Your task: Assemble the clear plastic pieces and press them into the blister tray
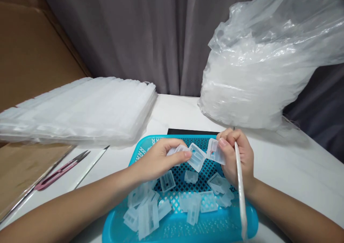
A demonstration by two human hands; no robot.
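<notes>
Above a blue perforated basket [209,232], both hands hold small translucent plastic pieces. My left hand [161,157] pinches pieces between thumb and fingers, one of them a clear ribbed piece [197,157] that sticks out to the right. My right hand [238,157] grips another clear piece [215,151], whose corner meets or nearly meets the first. A long white stick-like tool [241,196] also rests in my right hand, its length hanging down over the basket's right side. More translucent pieces [147,214] lie loosely in the basket.
A stack of white translucent sheets [80,110] lies at the left on the white table [292,175]. Pink-handled snips [59,173] and a thin pointed tool [90,167] lie nearer. A full plastic bag [249,81] stands at the back right. Cardboard [32,49] rises at left.
</notes>
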